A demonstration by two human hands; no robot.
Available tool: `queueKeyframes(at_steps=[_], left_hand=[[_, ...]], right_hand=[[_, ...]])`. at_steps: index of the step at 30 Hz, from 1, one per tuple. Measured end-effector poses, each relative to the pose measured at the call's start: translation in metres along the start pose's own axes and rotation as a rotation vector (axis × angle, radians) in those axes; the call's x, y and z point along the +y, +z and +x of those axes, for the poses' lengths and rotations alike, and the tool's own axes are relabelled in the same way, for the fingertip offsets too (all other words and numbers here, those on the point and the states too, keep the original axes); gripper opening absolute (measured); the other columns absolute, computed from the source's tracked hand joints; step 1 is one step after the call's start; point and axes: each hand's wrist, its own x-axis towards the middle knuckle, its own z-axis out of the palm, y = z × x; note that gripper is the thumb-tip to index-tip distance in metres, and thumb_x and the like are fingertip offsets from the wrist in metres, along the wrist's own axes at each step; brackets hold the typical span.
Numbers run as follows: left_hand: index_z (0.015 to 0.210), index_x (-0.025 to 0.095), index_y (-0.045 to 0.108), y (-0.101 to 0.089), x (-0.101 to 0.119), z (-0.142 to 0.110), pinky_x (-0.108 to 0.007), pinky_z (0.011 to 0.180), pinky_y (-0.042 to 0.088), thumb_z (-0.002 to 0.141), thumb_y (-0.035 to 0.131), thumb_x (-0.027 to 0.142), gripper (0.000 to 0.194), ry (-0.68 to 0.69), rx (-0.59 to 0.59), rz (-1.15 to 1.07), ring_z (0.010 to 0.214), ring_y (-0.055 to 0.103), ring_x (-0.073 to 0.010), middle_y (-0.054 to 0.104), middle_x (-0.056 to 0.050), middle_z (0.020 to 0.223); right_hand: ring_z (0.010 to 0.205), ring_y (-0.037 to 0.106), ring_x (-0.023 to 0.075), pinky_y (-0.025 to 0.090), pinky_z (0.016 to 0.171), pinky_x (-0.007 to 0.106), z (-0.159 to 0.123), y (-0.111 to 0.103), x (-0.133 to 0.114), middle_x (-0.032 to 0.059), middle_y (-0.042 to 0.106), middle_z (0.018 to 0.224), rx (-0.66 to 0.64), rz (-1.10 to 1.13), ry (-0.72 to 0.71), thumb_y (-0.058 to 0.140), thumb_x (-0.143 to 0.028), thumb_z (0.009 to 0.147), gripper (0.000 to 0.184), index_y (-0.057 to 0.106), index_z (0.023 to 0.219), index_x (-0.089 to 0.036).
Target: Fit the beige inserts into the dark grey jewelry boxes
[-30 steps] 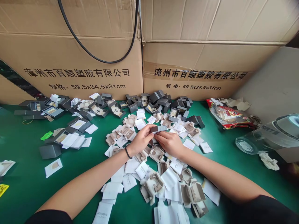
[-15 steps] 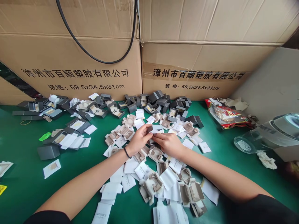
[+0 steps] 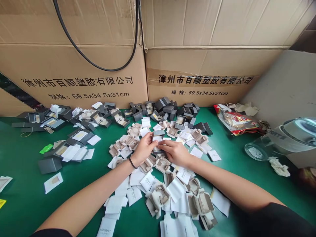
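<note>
Over the middle of the green table (image 3: 29, 184), my left hand (image 3: 143, 149) and my right hand (image 3: 175, 152) meet fingertip to fingertip. Together they pinch a small grey jewellery box (image 3: 158, 133) with a white card at it. Around and under them lies a heap of white cards (image 3: 134, 195) and beige box inserts (image 3: 161, 194). A dark band circles my left wrist.
Several grey boxes (image 3: 168, 107), some open, lie along the back by two big cardboard cartons (image 3: 74, 65). A closed grey box (image 3: 49, 164) sits at left. A red snack bag (image 3: 237, 121) and a glass jar on its side (image 3: 278, 141) lie at right.
Both hands stayed together on the small grey box, turning it slightly; the view drifted a little, shifting everything left and down.
</note>
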Motion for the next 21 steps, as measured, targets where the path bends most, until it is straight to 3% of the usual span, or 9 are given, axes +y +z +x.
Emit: queueKeyframes(at_steps=[3,5,10,21], left_hand=[[0.106,0.016,0.05,0.0,-0.001,0.001,-0.034,0.095,0.041,0.074,0.058,0.016,0.033,0.014,-0.002,-0.004,0.106,0.056,-0.0204,0.061,-0.008,0.112],[0.104,0.016,0.051,0.0,-0.001,0.001,-0.034,0.096,0.04,0.072,0.06,0.014,0.033,0.026,-0.007,0.0,0.107,0.056,-0.0208,0.061,-0.008,0.112],[0.103,0.015,0.052,0.0,0.0,0.001,-0.034,0.096,0.041,0.07,0.059,0.009,0.035,0.05,-0.024,0.034,0.108,0.056,-0.021,0.061,-0.008,0.112],[0.102,0.016,0.051,-0.002,-0.004,0.002,-0.035,0.097,0.04,0.072,0.057,0.011,0.031,0.078,-0.066,0.069,0.108,0.056,-0.021,0.06,-0.009,0.112]], right_hand=[[0.092,0.057,0.016,0.045,0.07,0.024,-0.002,-0.001,-0.002,0.0072,0.06,0.106,0.1,-0.035,0.07,0.038,-0.01,0.084,0.038,0.054,0.117,-0.022],[0.086,0.057,0.0163,0.043,0.065,0.024,-0.001,-0.004,-0.005,0.0067,0.06,0.101,0.1,-0.075,0.153,0.036,-0.012,0.086,0.04,0.051,0.122,-0.023],[0.071,0.057,0.0149,0.037,0.055,0.024,0.004,-0.008,-0.008,0.0022,0.061,0.088,-0.039,-0.094,0.282,0.036,-0.016,0.087,0.047,0.039,0.133,-0.026],[0.076,0.056,0.0148,0.033,0.056,0.023,0.006,-0.011,-0.011,0.003,0.061,0.083,-0.18,-0.151,0.29,0.033,-0.018,0.089,0.052,0.031,0.139,-0.028]])
